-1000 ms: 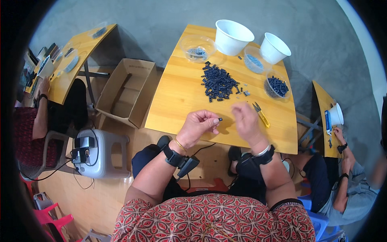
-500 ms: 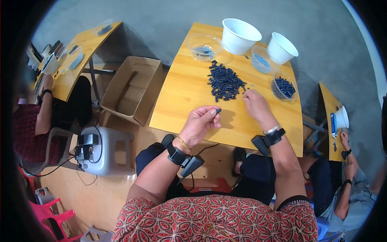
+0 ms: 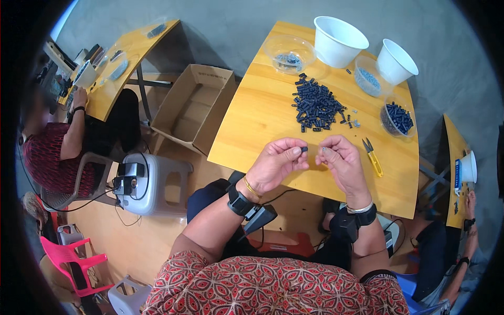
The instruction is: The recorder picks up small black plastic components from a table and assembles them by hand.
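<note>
Between the thumb and fingers of my left hand (image 3: 274,167) is a small dark blue plastic piece (image 3: 304,149), its end poking out. My right hand (image 3: 344,167) is held close to it, a small gap apart, thumb and fingers pinched together. A tiny greyish speck shows at its fingertips, too small to name. Just beyond both hands, a heap of similar dark plastic pieces (image 3: 316,104) lies on the wooden table (image 3: 252,123). A few small silvery bits (image 3: 356,124) are scattered at the heap's right edge. Yellow-handled snips (image 3: 373,157) lie right of my right hand.
Clear tubs hold small grey parts (image 3: 289,61), light-blue-grey parts (image 3: 367,82) and dark pieces (image 3: 398,118). Two white buckets (image 3: 340,42) (image 3: 395,62) stand at the back. An open cardboard box (image 3: 194,107) is left of the table. People work at tables on both sides.
My right hand has come back from the heap's right edge to beside my left hand, its fingers pinched. The snips now show. The whole view has shifted; my left hand keeps the dark piece.
</note>
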Motion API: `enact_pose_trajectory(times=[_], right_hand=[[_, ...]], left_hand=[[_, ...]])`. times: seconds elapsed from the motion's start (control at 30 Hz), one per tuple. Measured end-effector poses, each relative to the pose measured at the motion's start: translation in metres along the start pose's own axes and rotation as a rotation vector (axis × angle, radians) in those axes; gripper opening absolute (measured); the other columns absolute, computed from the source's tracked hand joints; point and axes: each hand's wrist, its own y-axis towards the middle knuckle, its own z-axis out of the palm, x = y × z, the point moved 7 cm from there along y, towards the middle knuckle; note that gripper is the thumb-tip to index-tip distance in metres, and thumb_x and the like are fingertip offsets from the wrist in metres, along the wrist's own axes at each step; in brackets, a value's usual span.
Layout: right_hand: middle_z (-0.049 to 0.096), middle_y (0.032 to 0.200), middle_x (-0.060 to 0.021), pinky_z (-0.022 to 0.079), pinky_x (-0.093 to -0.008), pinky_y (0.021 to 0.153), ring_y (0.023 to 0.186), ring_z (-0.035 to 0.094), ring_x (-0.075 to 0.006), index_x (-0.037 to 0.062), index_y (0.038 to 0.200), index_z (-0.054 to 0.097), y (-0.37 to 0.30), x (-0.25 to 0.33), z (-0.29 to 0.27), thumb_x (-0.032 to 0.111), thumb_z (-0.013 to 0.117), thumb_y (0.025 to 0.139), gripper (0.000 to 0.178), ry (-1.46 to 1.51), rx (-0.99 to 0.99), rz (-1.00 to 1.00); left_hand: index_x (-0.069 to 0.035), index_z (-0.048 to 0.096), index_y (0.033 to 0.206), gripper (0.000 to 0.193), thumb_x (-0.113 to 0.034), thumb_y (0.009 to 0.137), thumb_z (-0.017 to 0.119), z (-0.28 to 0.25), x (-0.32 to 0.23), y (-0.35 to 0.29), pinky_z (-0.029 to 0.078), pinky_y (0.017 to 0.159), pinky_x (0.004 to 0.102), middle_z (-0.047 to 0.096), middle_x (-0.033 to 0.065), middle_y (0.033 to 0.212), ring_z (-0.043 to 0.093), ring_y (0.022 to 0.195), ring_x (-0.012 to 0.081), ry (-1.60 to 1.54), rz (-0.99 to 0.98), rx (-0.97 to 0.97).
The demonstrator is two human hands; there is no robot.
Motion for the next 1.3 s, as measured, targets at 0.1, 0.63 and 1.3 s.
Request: enact_pose_trajectory(times=[0.1,0.63,1.3], right_hand=[[0.056,0.080,-0.0053,0.048,-0.0255,0.066,0.071,0.055,-0.0118,-0.0002,0.095,0.053,0.001,0.001,0.002,0.001,0.050,0.086,0.010,0.162,0.032,0.000],[0.057,0.079,-0.0036,0.046,-0.0217,0.064,0.069,0.054,-0.0092,0.0021,0.091,0.054,0.001,-0.016,0.010,0.003,0.052,0.085,0.006,0.104,0.019,0.048],[0.057,0.079,-0.0009,0.045,-0.0200,0.064,0.070,0.054,-0.0068,0.0015,0.089,0.055,-0.002,-0.002,0.002,0.003,0.056,0.084,0.006,-0.138,-0.049,-0.122]], left_hand=[[-0.003,0.059,0.100,0.016,-0.007,0.086,0.054,0.001,0.001,0.001,0.049,0.071,0.0294,0.059,0.0053,0.085,0.055,0.076,0.0141,0.001,0.012,-0.024],[0.002,0.059,0.099,0.017,0.000,0.083,0.056,0.007,-0.004,-0.001,0.049,0.069,0.0261,0.062,0.0114,0.091,0.059,0.078,0.0169,0.226,0.115,-0.043],[0.002,0.059,0.096,0.014,0.002,0.083,0.055,0.014,-0.005,-0.007,0.049,0.065,0.0226,0.061,0.0072,0.085,0.058,0.070,0.0108,0.574,0.310,-0.108]])
